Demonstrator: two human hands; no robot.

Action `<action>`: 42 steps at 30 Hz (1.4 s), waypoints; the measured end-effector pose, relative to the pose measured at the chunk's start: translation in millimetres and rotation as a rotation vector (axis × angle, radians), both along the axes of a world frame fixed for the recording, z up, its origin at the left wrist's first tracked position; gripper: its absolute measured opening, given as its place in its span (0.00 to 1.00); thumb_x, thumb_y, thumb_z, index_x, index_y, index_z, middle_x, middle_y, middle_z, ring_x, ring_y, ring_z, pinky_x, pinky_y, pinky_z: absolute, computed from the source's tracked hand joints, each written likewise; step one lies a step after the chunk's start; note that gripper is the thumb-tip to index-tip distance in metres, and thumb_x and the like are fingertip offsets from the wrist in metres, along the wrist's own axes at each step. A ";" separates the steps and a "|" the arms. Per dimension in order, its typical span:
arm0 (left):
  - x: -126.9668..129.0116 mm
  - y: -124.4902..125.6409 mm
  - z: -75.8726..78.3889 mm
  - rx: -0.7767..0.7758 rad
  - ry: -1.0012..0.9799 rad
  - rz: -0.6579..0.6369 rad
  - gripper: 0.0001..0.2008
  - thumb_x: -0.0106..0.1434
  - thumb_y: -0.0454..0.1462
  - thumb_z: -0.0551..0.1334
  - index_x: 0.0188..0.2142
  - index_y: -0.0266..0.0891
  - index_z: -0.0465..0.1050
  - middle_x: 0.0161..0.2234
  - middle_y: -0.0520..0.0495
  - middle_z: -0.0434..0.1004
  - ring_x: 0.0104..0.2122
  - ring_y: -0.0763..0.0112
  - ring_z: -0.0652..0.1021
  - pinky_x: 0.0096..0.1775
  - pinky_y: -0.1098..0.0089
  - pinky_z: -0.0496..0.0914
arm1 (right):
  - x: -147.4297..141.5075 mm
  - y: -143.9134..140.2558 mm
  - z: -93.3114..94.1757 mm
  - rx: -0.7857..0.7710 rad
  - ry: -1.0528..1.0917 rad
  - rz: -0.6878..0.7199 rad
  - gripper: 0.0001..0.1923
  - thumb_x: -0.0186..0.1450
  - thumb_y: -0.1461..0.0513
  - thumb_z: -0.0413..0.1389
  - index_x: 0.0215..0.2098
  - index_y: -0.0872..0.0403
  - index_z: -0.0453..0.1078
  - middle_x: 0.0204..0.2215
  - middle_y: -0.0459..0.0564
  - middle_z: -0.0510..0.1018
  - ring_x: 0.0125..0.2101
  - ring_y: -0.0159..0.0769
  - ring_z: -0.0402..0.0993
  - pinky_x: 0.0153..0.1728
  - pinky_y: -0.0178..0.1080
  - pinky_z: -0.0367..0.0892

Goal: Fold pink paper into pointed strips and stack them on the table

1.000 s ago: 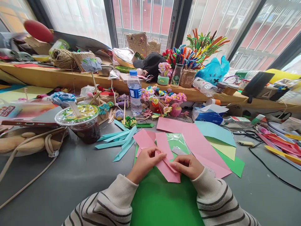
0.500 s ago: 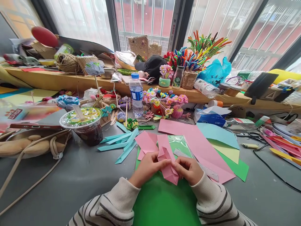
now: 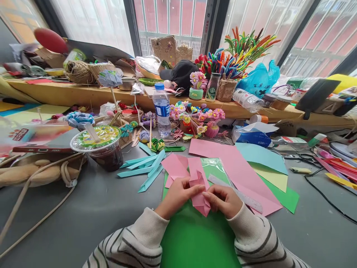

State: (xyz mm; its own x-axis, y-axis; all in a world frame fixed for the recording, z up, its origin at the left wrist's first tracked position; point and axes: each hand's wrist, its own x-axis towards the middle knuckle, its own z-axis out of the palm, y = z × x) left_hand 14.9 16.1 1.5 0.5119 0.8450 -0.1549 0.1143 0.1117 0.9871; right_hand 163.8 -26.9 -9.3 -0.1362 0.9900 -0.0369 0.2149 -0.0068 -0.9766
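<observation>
Though creased — pink paper (image 3: 200, 201) between fingers (image 3: 195, 191)

A blue-capped bottle (image 3: 162, 113) stands near center frame, a lidded cup (image 3: 104, 154) at left, colorful pipe cleaners (image 3: 245, 54) and a blue bag (image 3: 259, 80) at upper right.

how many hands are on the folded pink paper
2: the left hand on its left side and the right hand on its right, both holding the folded pink paper over the green surface.
</observation>
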 end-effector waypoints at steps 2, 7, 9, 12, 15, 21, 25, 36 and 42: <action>0.9 -0.4 -0.4 -0.002 -0.013 -0.006 0.16 0.47 0.46 0.58 0.19 0.32 0.62 0.17 0.54 0.57 0.19 0.80 0.59 0.20 0.77 0.53 | 0.9 0.1 -1.0 0.026 -0.064 -0.012 0.16 0.53 0.52 0.50 0.18 0.55 0.62 0.10 0.41 0.62 0.12 0.25 0.57 0.14 0.30 0.53; 0.9 -0.4 -2.4 0.032 -0.005 -0.008 0.16 0.47 0.46 0.58 0.18 0.32 0.62 0.18 0.54 0.57 0.20 0.80 0.59 0.21 0.77 0.54 | 1.1 -0.1 0.1 0.103 -0.174 -0.021 0.15 0.54 0.54 0.49 0.16 0.55 0.60 0.10 0.41 0.61 0.12 0.25 0.55 0.13 0.30 0.52; 0.5 -0.5 -2.7 0.058 0.031 0.002 0.17 0.47 0.46 0.59 0.17 0.33 0.61 0.17 0.55 0.56 0.19 0.80 0.58 0.20 0.77 0.53 | 0.0 -0.4 1.6 0.131 -0.210 -0.025 0.14 0.54 0.55 0.49 0.15 0.54 0.59 0.10 0.42 0.61 0.12 0.25 0.55 0.13 0.31 0.52; -0.2 -0.5 -2.6 0.079 0.064 -0.011 0.17 0.48 0.46 0.57 0.17 0.33 0.61 0.17 0.55 0.55 0.20 0.80 0.57 0.20 0.77 0.52 | -1.4 -0.5 3.9 0.205 -0.284 -0.038 0.13 0.54 0.58 0.49 0.14 0.54 0.59 0.10 0.42 0.61 0.13 0.25 0.54 0.14 0.31 0.52; -1.1 0.0 -3.5 0.094 0.078 -0.019 0.17 0.49 0.46 0.57 0.18 0.32 0.62 0.17 0.55 0.55 0.20 0.80 0.57 0.21 0.77 0.52 | -1.4 -0.2 4.9 0.269 -0.353 -0.055 0.13 0.54 0.60 0.48 0.14 0.55 0.59 0.11 0.42 0.62 0.14 0.25 0.54 0.15 0.31 0.52; -2.3 1.3 -5.4 0.066 0.061 -0.009 0.17 0.47 0.46 0.59 0.18 0.32 0.62 0.17 0.55 0.55 0.20 0.80 0.58 0.21 0.77 0.52 | 0.0 -0.6 3.2 0.311 -0.383 -0.045 0.14 0.55 0.57 0.48 0.15 0.55 0.61 0.12 0.44 0.64 0.14 0.27 0.56 0.16 0.32 0.54; -3.6 0.3 -2.5 -0.043 -0.053 -0.067 0.15 0.48 0.44 0.59 0.22 0.31 0.66 0.20 0.52 0.62 0.21 0.79 0.62 0.23 0.76 0.55 | 1.0 0.4 2.1 0.186 -0.177 -0.018 0.16 0.56 0.53 0.48 0.17 0.55 0.62 0.12 0.44 0.64 0.14 0.27 0.58 0.16 0.31 0.56; -6.4 -4.8 -3.4 0.012 0.069 -0.204 0.17 0.49 0.46 0.57 0.20 0.31 0.64 0.18 0.54 0.56 0.20 0.79 0.59 0.21 0.76 0.53 | 0.6 2.7 4.0 0.104 -0.071 -0.031 0.18 0.58 0.52 0.44 0.18 0.55 0.58 0.12 0.42 0.60 0.13 0.26 0.56 0.15 0.31 0.54; -4.7 -6.2 -4.7 0.091 0.091 -0.176 0.18 0.51 0.46 0.55 0.16 0.34 0.55 0.16 0.56 0.48 0.19 0.81 0.54 0.20 0.76 0.47 | -13.1 -2.4 -3.9 0.433 -0.391 -0.244 0.15 0.60 0.58 0.41 0.18 0.54 0.54 0.13 0.41 0.56 0.16 0.27 0.53 0.18 0.32 0.51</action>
